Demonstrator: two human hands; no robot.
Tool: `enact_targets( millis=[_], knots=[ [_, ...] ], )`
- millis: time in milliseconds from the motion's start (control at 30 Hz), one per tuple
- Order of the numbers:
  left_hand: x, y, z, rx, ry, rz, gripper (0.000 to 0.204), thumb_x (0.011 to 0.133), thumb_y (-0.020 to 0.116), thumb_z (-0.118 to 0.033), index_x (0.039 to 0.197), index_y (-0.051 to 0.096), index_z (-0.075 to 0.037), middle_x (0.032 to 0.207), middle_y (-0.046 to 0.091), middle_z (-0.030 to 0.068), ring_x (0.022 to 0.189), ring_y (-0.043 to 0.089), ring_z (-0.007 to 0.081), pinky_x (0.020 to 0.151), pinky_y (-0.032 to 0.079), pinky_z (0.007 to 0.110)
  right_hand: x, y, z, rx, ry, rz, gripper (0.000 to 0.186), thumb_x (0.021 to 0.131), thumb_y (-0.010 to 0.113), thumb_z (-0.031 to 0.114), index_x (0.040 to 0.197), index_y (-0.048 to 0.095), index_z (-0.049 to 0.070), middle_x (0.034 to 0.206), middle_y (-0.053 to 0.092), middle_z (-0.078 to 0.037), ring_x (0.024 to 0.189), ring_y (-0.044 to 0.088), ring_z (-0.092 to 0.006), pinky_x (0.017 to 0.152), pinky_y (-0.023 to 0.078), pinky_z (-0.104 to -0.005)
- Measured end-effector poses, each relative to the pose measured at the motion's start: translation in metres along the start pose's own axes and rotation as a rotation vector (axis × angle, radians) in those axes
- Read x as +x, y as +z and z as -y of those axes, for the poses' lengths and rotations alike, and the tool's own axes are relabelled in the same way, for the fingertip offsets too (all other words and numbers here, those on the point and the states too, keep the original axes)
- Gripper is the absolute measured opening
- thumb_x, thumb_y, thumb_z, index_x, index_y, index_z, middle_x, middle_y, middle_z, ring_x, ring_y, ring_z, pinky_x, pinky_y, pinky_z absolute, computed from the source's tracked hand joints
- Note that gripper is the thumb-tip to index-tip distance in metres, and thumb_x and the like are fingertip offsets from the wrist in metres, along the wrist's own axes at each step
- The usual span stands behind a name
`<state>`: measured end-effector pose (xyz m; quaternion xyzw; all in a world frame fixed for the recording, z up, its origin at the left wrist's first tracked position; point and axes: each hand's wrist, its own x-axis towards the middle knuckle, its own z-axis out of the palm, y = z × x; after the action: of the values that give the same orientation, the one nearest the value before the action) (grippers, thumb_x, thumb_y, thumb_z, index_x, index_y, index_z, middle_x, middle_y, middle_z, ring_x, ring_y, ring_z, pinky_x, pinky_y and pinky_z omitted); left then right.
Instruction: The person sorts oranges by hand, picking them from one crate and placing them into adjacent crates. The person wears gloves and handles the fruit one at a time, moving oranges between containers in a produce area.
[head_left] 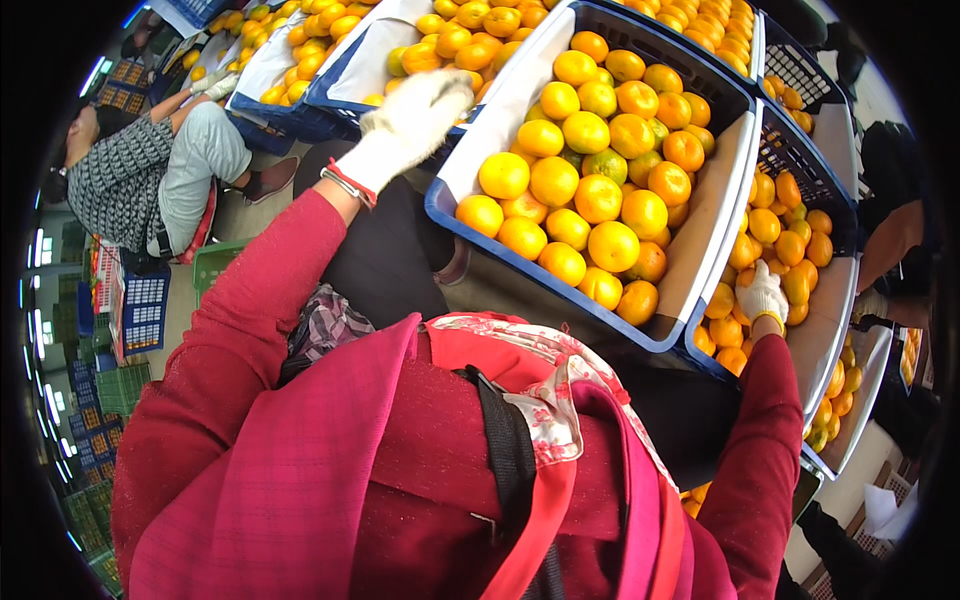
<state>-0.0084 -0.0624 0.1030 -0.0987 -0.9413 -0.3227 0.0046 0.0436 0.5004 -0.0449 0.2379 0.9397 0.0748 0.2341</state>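
Observation:
Both my hands wear white knit gloves. My left hand (415,120) is over the near end of a paper-lined blue crate (335,85) of mandarin oranges (470,45); motion smears its fingers, so its grip is unclear. My right hand (762,298) reaches into the crate on the right, its fingers bent at a mandarin orange (744,277) among the others, partly covered by the glove. Between my hands, a large blue crate (545,268) lined with white paper holds many orange and yellow mandarins (598,198), a few greenish.
More crates of mandarins (690,22) line the far side. At the left a person (125,170) in a patterned top sits with gloved hands at a crate. A green crate (215,265) and a blue crate (145,310) stand on the floor there. My lap and red bag strap (545,520) are close below.

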Motion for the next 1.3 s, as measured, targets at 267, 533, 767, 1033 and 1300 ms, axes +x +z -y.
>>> enact_targets(
  millis=[267, 533, 767, 1033, 1300],
  knots=[
    [0.005, 0.105, 0.026, 0.731, 0.489, 0.195, 0.077, 0.091, 0.065, -0.046, 0.15, 0.049, 0.001, 0.156, 0.039, 0.0351, 0.148, 0.036, 0.0492, 0.12, 0.035, 0.055, -0.035, -0.028, -0.065, 0.341, 0.06, -0.184, 0.063, 0.09, 0.06, 0.048, 0.141, 0.063, 0.012, 0.138, 0.066, -0.021, 0.131, 0.062, -0.0353, 0.107, 0.049, -0.0453],
    [0.02, 0.121, 0.002, 0.733, 0.164, 0.595, 0.08, 0.084, 0.075, -0.044, 0.14, 0.049, 0.006, 0.118, 0.069, 0.0268, 0.12, 0.059, 0.0466, 0.107, 0.04, 0.058, -0.075, 0.018, -0.106, 0.218, 0.088, -0.011, 0.051, 0.09, 0.059, 0.047, 0.127, 0.073, 0.015, 0.112, 0.077, -0.014, 0.103, 0.074, -0.0323, 0.097, 0.056, -0.0442],
    [0.025, 0.125, 0.018, 0.711, 0.11, 0.606, 0.08, 0.088, 0.075, -0.035, 0.148, 0.038, 0.004, 0.102, 0.074, 0.0238, 0.091, 0.073, 0.041, 0.082, 0.055, 0.051, -0.055, -0.008, -0.036, 0.288, -0.098, 0.255, 0.046, 0.088, 0.061, 0.042, 0.121, 0.077, 0.014, 0.126, 0.073, -0.017, 0.118, 0.069, -0.0344, 0.101, 0.054, -0.0428],
    [0.009, 0.113, 0.049, 0.609, 0.119, 0.543, 0.089, 0.094, 0.067, -0.038, 0.164, 0.023, -0.005, 0.142, 0.059, 0.0302, 0.126, 0.06, 0.0479, 0.109, 0.046, 0.049, -0.024, 0.021, 0.018, 0.08, -0.352, 0.116, 0.033, 0.095, 0.063, 0.032, 0.121, 0.08, 0.022, 0.131, 0.074, -0.009, 0.119, 0.071, -0.0289, 0.095, 0.058, -0.0472],
    [-0.005, 0.094, 0.01, 0.395, 0.19, 0.408, 0.066, 0.099, 0.064, -0.022, 0.157, 0.041, -0.001, 0.151, 0.055, 0.0227, 0.129, 0.06, 0.0361, 0.111, 0.046, 0.041, -0.103, -0.087, -0.055, 0.497, -0.074, -0.256, 0.046, 0.091, 0.065, 0.039, 0.123, 0.076, 0.01, 0.128, 0.073, -0.017, 0.122, 0.069, -0.0334, 0.102, 0.054, -0.0433]
  ],
)
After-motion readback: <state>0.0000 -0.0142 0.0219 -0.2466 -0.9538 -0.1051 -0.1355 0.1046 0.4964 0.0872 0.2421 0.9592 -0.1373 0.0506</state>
